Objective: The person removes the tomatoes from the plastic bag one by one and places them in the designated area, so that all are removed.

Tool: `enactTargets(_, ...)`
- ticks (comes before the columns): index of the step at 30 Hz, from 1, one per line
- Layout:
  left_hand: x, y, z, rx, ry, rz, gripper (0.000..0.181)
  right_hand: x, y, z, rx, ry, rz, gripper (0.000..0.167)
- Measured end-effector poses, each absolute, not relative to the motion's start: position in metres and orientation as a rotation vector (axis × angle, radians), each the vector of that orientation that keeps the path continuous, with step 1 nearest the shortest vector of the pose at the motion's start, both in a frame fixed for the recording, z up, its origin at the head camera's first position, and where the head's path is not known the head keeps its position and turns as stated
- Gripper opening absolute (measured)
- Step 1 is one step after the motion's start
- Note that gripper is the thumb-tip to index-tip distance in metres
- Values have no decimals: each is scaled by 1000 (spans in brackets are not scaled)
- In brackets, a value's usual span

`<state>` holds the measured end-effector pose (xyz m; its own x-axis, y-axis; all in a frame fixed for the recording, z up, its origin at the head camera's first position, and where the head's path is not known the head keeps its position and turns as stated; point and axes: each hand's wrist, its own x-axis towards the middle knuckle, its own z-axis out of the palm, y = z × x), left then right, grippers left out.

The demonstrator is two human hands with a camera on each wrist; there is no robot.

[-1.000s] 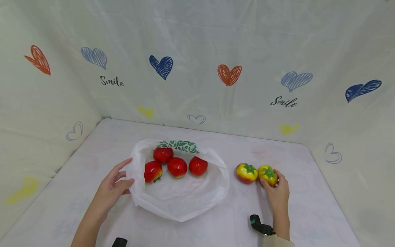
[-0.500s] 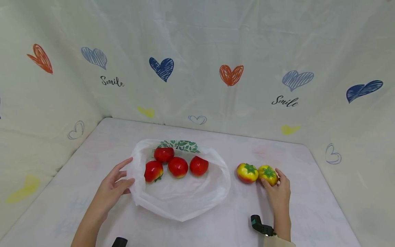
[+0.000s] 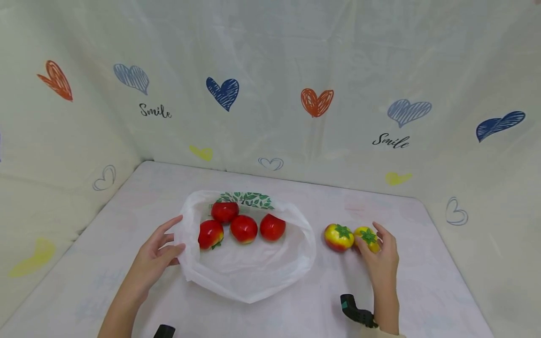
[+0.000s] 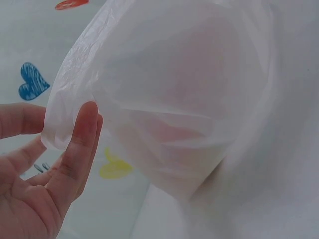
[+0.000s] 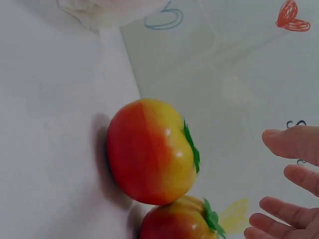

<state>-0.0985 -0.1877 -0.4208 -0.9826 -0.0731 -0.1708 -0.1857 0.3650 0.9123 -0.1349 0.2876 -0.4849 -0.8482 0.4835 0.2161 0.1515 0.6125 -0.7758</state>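
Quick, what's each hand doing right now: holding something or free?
Left hand: closed, pinching the white bag by its edge.
Right hand: open, holding nothing, near the rightmost fruit.

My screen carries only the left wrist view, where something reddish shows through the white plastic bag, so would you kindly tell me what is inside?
Observer: In the head view, four red persimmon-like fruits show inside the white plastic bag.
Operator: Thank you; do you see any others outside it?
Observer: Yes, two more fruits lie side by side on the table, to the right of the bag.
Operator: I appreciate that; is either of those being held?
Observer: Apparently not: the right hand is open beside them, and the right wrist view shows a gap between its fingers and both.
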Motion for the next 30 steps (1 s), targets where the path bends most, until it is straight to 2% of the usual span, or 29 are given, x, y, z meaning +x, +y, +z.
enactTargets(5,-102,-191,-432,-228,2528,1713,63,-115,253,-432,-383,-2387,1241,59)
enactTargets(8,-100,-187,-424,-253,2524,1700,64,-110,242,-418,-337,-2381,1256,58)
enactTargets(15,-93,-180,-401,-279,2485,1658,65,-103,221,-410,-205,-2377,1248,52)
enactTargets(20,-92,-180,-402,-278,2484,1664,64,-98,200,-398,-91,-2382,1294,49)
enactTargets(30,-93,-179,-402,-282,2477,1664,64,-92,167,-396,138,-2375,1299,47)
